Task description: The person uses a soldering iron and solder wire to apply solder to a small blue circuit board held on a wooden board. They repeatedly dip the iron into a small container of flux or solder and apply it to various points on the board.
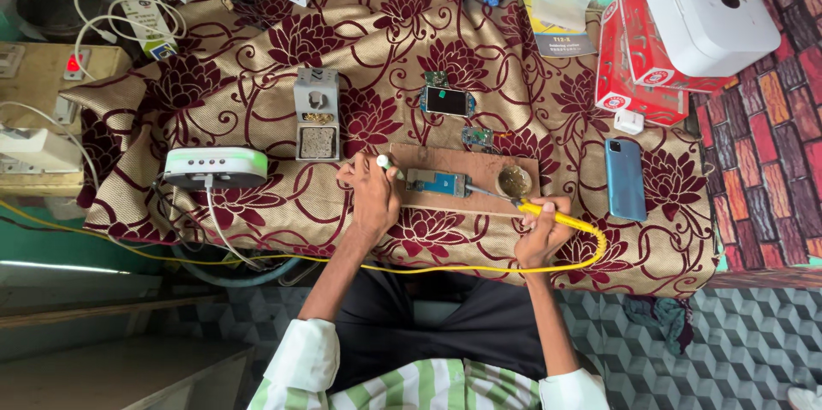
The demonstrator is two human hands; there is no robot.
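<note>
Two bare hands work over a brown wooden board (479, 163) lying on a maroon floral cloth (257, 76). Right hand (541, 234) closes around a yellow-handled soldering iron (548, 215), whose metal tip reaches left to the edge of a small blue circuit board (435, 181) on the wood. Left hand (372, 196) sits just left of that circuit board, fingers pinched on a small white-tipped object (384, 162). Just beyond the iron sits a round tin of brownish paste (515, 181).
</note>
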